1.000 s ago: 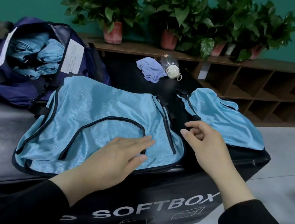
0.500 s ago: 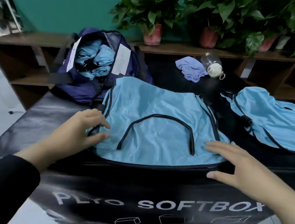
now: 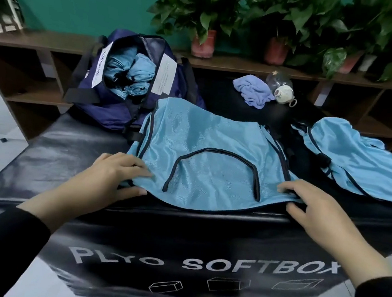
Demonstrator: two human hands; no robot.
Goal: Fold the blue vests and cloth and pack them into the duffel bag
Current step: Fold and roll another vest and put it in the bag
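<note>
Now your left hand (image 3: 110,177) pinches the vest (image 3: 204,149) at its near left corner. Your right hand (image 3: 316,207) pinches its near right corner.

Left hand (image 3: 114,178): shifted from middle of blue vest (image 3: 204,154) to its lower-left corner; now pinching that near corner, thumb under the hem. Right hand (image 3: 318,207): brought from bare box top right of vest onto its lower-right corner; now gripping the hem, fingers curled over the cloth. Near hem: lifted slightly between both hands, formerly flat. View swung left.
</note>
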